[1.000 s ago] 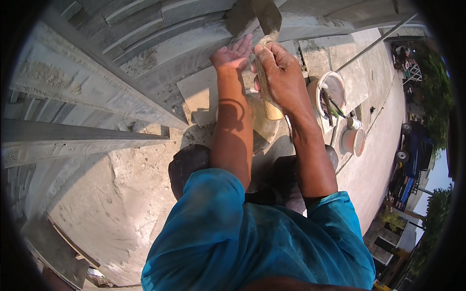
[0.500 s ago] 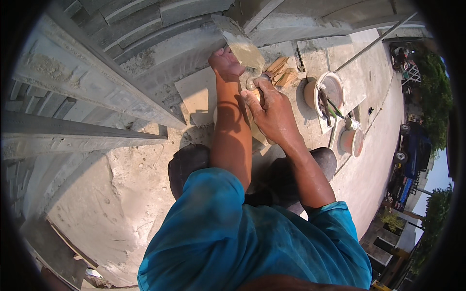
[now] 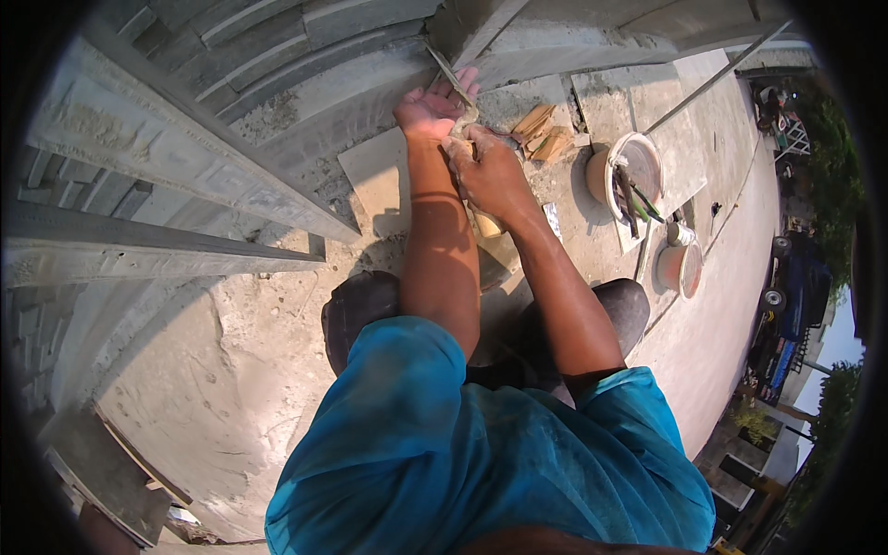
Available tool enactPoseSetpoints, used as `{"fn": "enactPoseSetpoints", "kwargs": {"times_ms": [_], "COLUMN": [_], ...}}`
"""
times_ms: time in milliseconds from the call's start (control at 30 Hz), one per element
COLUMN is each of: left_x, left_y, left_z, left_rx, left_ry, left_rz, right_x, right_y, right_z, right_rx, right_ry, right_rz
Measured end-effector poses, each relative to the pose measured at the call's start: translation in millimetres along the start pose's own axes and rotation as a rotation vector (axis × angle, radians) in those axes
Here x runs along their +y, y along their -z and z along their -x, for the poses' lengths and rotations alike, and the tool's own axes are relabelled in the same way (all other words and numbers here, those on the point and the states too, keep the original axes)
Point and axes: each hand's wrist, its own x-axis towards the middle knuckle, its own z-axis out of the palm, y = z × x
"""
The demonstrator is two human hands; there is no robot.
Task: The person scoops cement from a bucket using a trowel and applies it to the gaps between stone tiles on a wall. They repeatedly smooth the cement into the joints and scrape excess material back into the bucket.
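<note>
Both my arms reach forward over the concrete floor toward the foot of a grey stone-clad wall (image 3: 277,102). My left hand (image 3: 433,111) is raised with its fingers against a thin flat grey piece (image 3: 447,69), which shows edge-on and tilted. My right hand (image 3: 488,171) sits just below and to the right, its fingers curled around the lower end of the same piece. What lies under the right palm is hidden. A beige tile (image 3: 377,176) lies flat on the floor just left of my left forearm.
Several small wooden blocks (image 3: 543,141) lie right of the hands. Further right stand a white bucket (image 3: 601,176) holding tools and a smaller pot (image 3: 680,266). A long rod (image 3: 712,79) crosses the far floor. A metal bar (image 3: 139,245) juts from the left. A parked vehicle (image 3: 795,287) is at the right.
Both hands have come down from high against the wall to near the floor, bringing the flat piece along. It showed its broad face before and is edge-on now.
</note>
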Motion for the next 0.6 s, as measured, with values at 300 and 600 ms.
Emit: {"fn": "enactPoseSetpoints", "kwargs": {"times_ms": [300,600], "left_x": [21.5,-14.6], "left_y": [42.0,-32.8], "left_z": [-19.3,8.1], "left_rx": [-0.820,0.164], "left_ry": [0.373,-0.095], "left_rz": [0.374,0.146], "right_x": [-67.9,-61.6], "right_y": [28.4,64.0], "right_z": [19.1,45.4], "right_rx": [0.145,0.220], "right_ry": [0.010,0.157], "right_rz": [-0.003,-0.261]}}
